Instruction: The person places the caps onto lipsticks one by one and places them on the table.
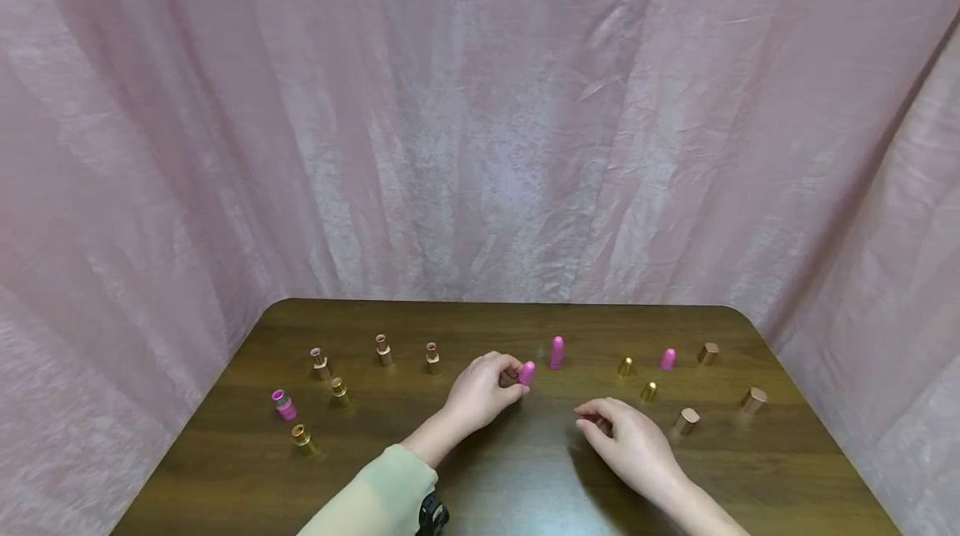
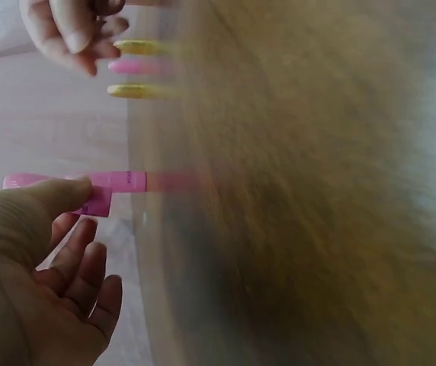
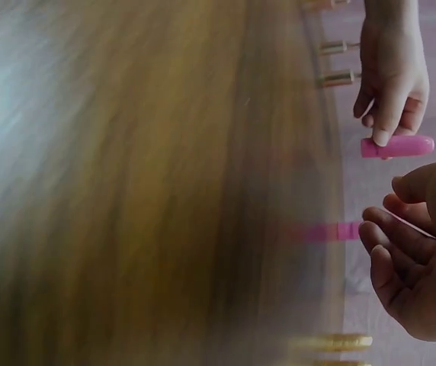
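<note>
1. Left hand (image 1: 483, 390): grasping the pink tube (image 1: 527, 373), pinched between thumb and fingers.
2. Pink tube: roughly upright, rounded end up, held just above mid-tabletop; dark lettering near its lower end, too small to read.
3. Right hand (image 1: 630, 444): nothing held, fingers loosely bent, above the tabletop (image 1: 525, 469) right of the left hand; apart from the pink tube.
4. Standing tube (image 1: 557, 353): pink too, upright, just beyond the held one, toward the far edge.
5. Toward right edge: two gold caps (image 1: 626, 367) (image 1: 649, 392), pink cap (image 1: 668, 359), three rose-gold caps (image 1: 708, 353) (image 1: 754, 400) (image 1: 687, 421); one rose-gold cap near the far right corner.
6. Toward left edge: pink base (image 1: 284, 405), two gold bases (image 1: 340, 391) (image 1: 303, 440), three rose-gold bases (image 1: 320, 363) (image 1: 384, 350) (image 1: 432, 358), all standing with ringed tops up.
7. Handling, judged by look: pink tube likely light, stiff, smooth, a bit slippery. Not very fragile, probably hard plastic. Rounded end looks easy to slip off; best hold is thumb and finger opposed on the straight sides, lower half. Light squeeze should do. Standing tube is narrow, probably tips if nudged.
8. Whether the pink tube is one piece or two: can't tell.
</note>
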Motion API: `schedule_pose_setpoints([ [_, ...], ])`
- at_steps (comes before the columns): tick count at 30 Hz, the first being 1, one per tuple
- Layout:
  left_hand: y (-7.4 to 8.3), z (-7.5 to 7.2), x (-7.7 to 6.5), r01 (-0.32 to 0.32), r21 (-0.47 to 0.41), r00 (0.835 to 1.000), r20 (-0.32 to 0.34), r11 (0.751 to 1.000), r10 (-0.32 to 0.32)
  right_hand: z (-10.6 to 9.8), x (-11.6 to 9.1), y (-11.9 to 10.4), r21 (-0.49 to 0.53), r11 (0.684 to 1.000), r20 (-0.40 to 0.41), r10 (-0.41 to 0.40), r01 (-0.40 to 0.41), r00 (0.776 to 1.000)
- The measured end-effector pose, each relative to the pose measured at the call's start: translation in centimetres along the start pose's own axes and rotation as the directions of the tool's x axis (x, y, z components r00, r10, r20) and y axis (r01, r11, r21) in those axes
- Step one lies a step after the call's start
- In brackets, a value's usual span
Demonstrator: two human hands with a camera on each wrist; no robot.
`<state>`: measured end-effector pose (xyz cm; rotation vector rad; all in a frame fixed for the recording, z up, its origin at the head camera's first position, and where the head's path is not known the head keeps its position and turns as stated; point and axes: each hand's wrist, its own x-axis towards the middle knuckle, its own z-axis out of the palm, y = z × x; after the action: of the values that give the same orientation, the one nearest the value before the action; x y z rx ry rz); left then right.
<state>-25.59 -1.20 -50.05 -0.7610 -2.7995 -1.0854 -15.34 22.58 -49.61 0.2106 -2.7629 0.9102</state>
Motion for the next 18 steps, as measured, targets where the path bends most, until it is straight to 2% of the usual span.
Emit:
schedule_pose_setpoints([
  [2,-0.1,0.3,0.6,0.003,0.005,1.000,-0.008,1.000,-0.003,-0.2,-0.4,0.4,-0.053,0.998,-0.002,-0.020,0.020,1.000],
  [6,-0.3,1.0,1.8,0.023,0.044,1.000,-0.016,0.999,-0.022,-0.6,-1.0,1.2,-0.097,0.995,0.002,-0.037,0.037,0.999],
  [13,-0.8,1.8,3.4,0.085,0.095,0.996,-0.008,0.992,-0.085,-0.6,-1.4,1.9,-0.108,0.992,-0.006,-0.061,0.060,0.998],
  [18,-1.1,2.5,4.2,0.119,0.093,0.993,-0.011,0.989,-0.119,-0.3,-1.5,2.0,-0.101,0.993,-0.011,-0.069,0.068,0.998],
])
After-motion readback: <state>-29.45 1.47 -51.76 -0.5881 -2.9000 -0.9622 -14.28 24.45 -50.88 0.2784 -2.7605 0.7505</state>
